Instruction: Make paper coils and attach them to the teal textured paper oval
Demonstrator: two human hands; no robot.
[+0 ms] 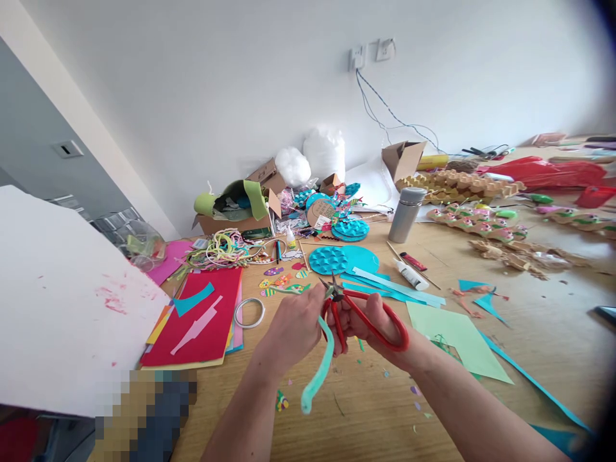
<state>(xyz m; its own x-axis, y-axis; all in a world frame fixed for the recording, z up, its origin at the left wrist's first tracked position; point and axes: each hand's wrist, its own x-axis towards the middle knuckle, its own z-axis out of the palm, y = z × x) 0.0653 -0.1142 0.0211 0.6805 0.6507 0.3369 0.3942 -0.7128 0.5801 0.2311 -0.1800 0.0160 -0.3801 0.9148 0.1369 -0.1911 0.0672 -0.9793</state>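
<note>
My right hand [363,324] is closed around the red handles of a pair of scissors [397,330], with the short dark blades pointing away from me and slightly apart. My left hand [299,324] pinches a fuzzy mint-green pipe cleaner [321,372] right beside the blades. One end of the pipe cleaner hangs down toward me below the left hand; a thinner stretch sticks out to the left past the knuckles. Whether the blades touch it is hidden by my fingers. Just beyond the hands lies a blue textured disc [328,260] next to a flat blue paper circle [362,258].
Red paper [192,321] lies at left near a white tape roll [249,313]. Pipe cleaners [226,249] heap behind it. Blue strips [394,285], a glue bottle [410,274], a grey flask [407,215] and light-green paper [462,333] are to the right. Paper fish [282,280] lie ahead.
</note>
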